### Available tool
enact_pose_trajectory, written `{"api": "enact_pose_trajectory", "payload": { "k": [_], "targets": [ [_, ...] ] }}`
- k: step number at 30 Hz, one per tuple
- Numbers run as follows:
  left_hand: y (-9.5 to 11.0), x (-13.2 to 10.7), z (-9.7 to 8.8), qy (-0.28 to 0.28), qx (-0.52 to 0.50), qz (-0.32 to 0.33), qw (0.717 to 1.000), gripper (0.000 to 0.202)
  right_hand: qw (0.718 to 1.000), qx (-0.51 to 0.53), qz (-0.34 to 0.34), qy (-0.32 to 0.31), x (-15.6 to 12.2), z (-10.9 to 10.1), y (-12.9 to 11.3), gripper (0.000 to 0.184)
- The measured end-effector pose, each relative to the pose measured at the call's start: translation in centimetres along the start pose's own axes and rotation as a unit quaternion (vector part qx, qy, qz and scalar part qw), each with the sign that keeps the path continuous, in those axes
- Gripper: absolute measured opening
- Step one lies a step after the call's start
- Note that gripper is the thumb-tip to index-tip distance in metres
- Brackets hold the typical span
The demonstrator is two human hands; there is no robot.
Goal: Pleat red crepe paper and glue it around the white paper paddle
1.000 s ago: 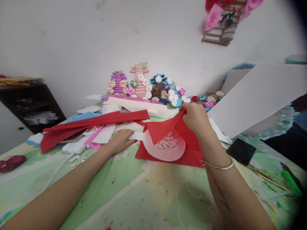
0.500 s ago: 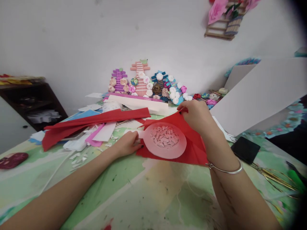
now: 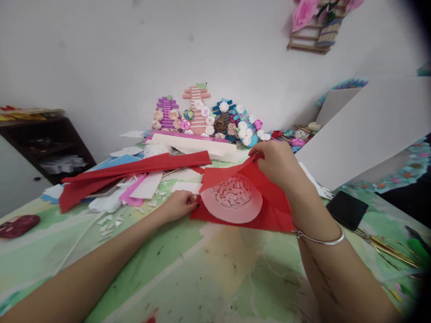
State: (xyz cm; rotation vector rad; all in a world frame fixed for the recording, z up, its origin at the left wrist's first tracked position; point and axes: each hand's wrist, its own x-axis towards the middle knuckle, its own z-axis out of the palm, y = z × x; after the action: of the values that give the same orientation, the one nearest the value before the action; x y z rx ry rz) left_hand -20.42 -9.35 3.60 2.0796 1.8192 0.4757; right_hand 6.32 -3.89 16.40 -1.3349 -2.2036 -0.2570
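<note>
Head view, clock centred on the white disc (image 3: 232,217): folded red paper (image 3: 151,164) lies toward ten o'clock. At nine, the left hand (image 3: 178,206) has fingers curled together at the disc's edge (what they grip, I cannot tell). The disc, bearing pale chips (image 3: 233,192), lies on a red sheet (image 3: 276,206). At one, the right hand (image 3: 274,161) pinches the sheet's raised edge between thumb and fingers.
</note>
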Motion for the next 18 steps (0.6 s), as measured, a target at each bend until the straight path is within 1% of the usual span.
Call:
{"api": "enact_pose_trajectory", "payload": {
  "k": [4,7,9,10,14,18],
  "targets": [
    [-0.2,-0.2,-0.2,0.006,-0.002,0.021,1.0,0.014,1.0,-0.002,-0.001,0.015,-0.1,-0.2,-0.1,0.034],
    [-0.3,-0.2,0.0,0.063,0.009,0.047,0.997,0.005,1.0,0.003,0.003,0.024,-0.2,-0.3,-0.3,0.031],
    [-0.5,-0.1,0.3,0.104,0.02,0.079,0.991,0.011,1.0,0.005,0.004,0.028,-0.2,-0.4,-0.4,0.031],
    [-0.6,0.1,0.6,0.113,0.026,0.101,0.988,0.013,1.0,0.006,0.004,0.028,-0.2,-0.4,-0.4,0.031],
    [-1.2,0.8,1.4,0.106,0.057,0.172,0.978,0.022,1.0,0.005,0.006,0.027,-0.1,-0.3,-0.3,0.032],
    [-1.7,1.2,1.8,0.114,0.07,0.209,0.969,0.022,0.999,0.006,0.002,0.037,0.0,-0.2,-0.1,0.031]
  ]
}}
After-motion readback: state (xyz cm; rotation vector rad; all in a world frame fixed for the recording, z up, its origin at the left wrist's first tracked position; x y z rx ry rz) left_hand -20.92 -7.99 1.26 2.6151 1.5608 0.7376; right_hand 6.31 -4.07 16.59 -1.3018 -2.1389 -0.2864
